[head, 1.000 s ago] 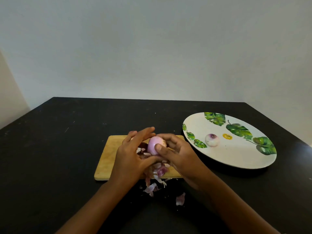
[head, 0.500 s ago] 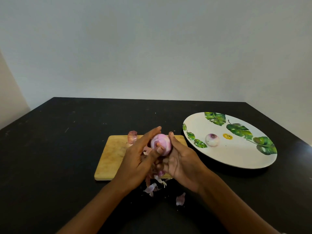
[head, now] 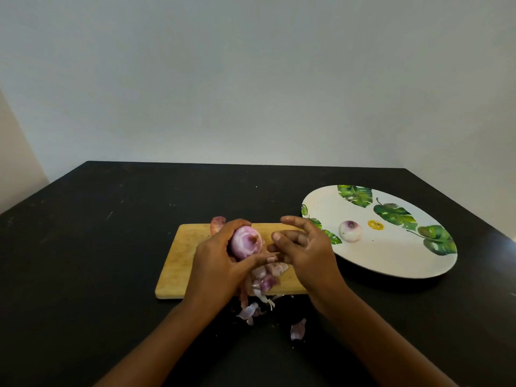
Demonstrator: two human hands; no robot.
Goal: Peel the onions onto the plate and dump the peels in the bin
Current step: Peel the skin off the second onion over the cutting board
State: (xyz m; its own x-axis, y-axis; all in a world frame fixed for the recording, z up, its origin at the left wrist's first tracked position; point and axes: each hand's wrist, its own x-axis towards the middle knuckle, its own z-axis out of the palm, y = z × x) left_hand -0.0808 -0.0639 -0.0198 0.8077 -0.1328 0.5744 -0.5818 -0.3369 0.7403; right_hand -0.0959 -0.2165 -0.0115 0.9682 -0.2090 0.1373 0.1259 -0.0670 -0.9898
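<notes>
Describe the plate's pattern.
The plate is white with green leaf prints and one small yellow mark; head view.

White plate with green leaf print — purple onion, black table.

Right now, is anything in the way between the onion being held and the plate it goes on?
Only the person's own right hand, which hovers between the onion, held in the left hand, and the plate. Beyond it, nothing visible blocks the way; the plate holds one peeled onion.

Soft even light, wide-angle edge bending, slightly soft focus
</notes>
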